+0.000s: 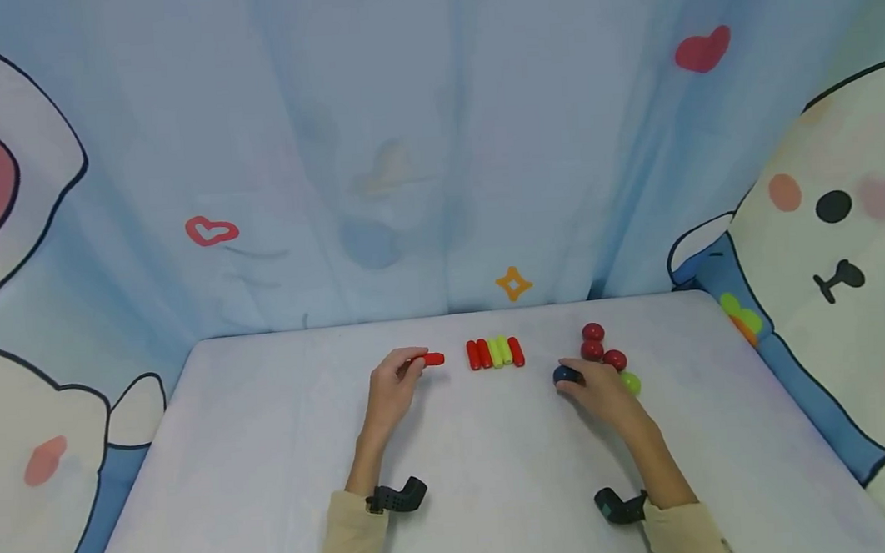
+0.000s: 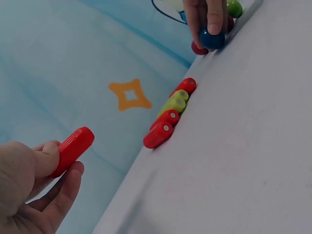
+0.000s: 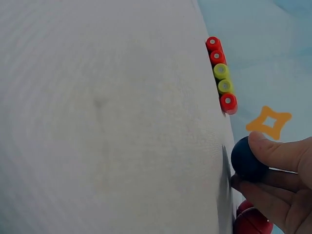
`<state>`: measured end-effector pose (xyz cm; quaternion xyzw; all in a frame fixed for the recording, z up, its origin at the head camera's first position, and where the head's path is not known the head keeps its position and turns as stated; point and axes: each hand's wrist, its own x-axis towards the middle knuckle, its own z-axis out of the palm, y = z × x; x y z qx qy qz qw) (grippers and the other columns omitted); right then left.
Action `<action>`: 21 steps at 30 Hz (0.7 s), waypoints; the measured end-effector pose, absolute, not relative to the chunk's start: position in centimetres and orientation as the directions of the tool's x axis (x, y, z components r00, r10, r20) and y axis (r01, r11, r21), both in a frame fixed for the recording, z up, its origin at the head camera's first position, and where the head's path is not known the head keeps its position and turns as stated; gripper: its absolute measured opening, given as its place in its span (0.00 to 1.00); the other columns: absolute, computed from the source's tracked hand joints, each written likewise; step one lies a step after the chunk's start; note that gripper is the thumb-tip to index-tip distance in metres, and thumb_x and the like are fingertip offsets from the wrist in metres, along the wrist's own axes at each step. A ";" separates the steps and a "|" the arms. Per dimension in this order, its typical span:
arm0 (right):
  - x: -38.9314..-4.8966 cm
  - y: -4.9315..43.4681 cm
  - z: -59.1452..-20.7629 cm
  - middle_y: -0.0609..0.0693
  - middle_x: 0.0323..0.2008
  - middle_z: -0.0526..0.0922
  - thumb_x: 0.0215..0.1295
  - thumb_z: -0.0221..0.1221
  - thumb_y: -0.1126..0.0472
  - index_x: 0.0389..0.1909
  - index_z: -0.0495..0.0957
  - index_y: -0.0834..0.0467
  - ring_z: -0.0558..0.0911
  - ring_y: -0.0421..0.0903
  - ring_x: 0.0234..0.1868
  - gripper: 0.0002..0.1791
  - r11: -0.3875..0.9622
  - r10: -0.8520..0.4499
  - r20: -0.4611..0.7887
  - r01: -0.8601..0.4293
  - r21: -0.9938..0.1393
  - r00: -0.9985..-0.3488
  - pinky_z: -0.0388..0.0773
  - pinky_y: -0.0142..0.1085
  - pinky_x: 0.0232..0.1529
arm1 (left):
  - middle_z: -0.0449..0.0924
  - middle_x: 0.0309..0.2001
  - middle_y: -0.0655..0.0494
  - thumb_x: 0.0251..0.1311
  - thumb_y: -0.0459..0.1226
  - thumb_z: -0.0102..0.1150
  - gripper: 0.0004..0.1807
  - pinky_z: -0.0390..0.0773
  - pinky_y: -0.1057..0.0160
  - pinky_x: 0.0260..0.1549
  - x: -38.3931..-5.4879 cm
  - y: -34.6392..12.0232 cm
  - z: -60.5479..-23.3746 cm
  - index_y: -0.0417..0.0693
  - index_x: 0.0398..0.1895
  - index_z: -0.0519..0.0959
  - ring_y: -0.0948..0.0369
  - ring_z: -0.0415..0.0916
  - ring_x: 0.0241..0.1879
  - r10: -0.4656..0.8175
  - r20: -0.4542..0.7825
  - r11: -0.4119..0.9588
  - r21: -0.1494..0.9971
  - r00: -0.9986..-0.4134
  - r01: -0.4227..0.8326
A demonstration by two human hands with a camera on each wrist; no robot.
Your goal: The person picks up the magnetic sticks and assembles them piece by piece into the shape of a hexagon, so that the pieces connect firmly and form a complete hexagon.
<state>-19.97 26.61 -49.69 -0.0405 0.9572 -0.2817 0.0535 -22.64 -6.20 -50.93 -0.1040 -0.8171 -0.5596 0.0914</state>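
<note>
My left hand (image 1: 393, 392) pinches a red rod (image 2: 73, 151) between thumb and fingers, raised above the table. A dark blue ball (image 3: 248, 159) is gripped by the thumb and fingers of my right hand (image 1: 599, 389), low over the tabletop; whether it touches the cloth I cannot tell. Between the hands lies a side-by-side row of red rods (image 1: 516, 352) and yellow-green rods (image 1: 501, 351), with small grey discs on their ends in the wrist views. Just beyond the right hand sit three dark red balls (image 1: 592, 332) and a green ball (image 1: 631, 383), partly hidden by that hand.
A white cloth covers the table (image 1: 482, 466), whose far edge meets a light blue curtain (image 1: 406, 145) with cartoon prints. Black wrist devices (image 1: 397, 496) are strapped at both sleeves.
</note>
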 end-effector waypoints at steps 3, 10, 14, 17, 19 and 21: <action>-20.1 26.7 -49.7 0.68 0.61 0.74 0.66 0.60 0.58 0.64 0.70 0.65 0.72 0.66 0.63 0.27 0.828 -0.081 -0.069 -0.028 -0.560 -0.994 0.72 0.58 0.59 | 0.83 0.48 0.51 0.66 0.36 0.57 0.12 0.79 0.71 0.43 -22.7 -6.3 -50.7 0.45 0.50 0.82 0.56 0.80 0.42 0.054 0.261 0.350 0.899 -0.964 0.263; -20.1 26.5 -49.6 0.67 0.62 0.73 0.66 0.60 0.58 0.65 0.69 0.63 0.72 0.65 0.63 0.28 0.801 -0.031 -0.013 -0.017 -0.598 -0.999 0.74 0.57 0.57 | 0.83 0.48 0.52 0.63 0.39 0.62 0.12 0.79 0.71 0.43 -22.5 -6.6 -49.9 0.49 0.49 0.83 0.56 0.80 0.43 0.016 0.248 0.304 0.922 -0.969 0.241; -20.0 26.3 -49.8 0.66 0.60 0.75 0.65 0.62 0.58 0.66 0.69 0.61 0.77 0.62 0.58 0.29 0.779 -0.030 0.029 -0.042 -0.625 -0.999 0.78 0.53 0.54 | 0.83 0.48 0.52 0.61 0.40 0.64 0.14 0.77 0.74 0.41 -22.4 -6.7 -49.7 0.50 0.49 0.83 0.56 0.79 0.43 0.010 0.227 0.274 0.936 -0.974 0.221; -20.1 26.3 -49.8 0.65 0.58 0.77 0.64 0.62 0.60 0.65 0.70 0.61 0.80 0.61 0.54 0.29 0.749 -0.030 0.087 -0.080 -0.658 -0.996 0.80 0.51 0.52 | 0.82 0.49 0.49 0.61 0.39 0.63 0.15 0.77 0.75 0.41 -22.5 -6.7 -49.5 0.48 0.51 0.82 0.55 0.79 0.44 0.017 0.233 0.274 0.934 -0.972 0.229; -20.3 26.2 -49.8 0.65 0.58 0.77 0.64 0.62 0.60 0.65 0.70 0.62 0.81 0.62 0.53 0.28 0.733 -0.031 0.118 -0.103 -0.673 -0.993 0.80 0.51 0.51 | 0.82 0.50 0.47 0.62 0.37 0.62 0.15 0.76 0.75 0.41 -22.5 -6.6 -49.3 0.45 0.52 0.81 0.53 0.79 0.45 0.016 0.235 0.285 0.930 -0.972 0.230; -20.4 26.2 -49.8 0.66 0.57 0.78 0.64 0.62 0.61 0.65 0.70 0.62 0.82 0.62 0.53 0.28 0.725 -0.031 0.135 -0.115 -0.679 -0.990 0.80 0.51 0.50 | 0.81 0.51 0.45 0.63 0.35 0.61 0.15 0.76 0.75 0.42 -22.2 -6.5 -48.6 0.42 0.52 0.80 0.51 0.79 0.46 0.022 0.236 0.295 0.927 -0.971 0.232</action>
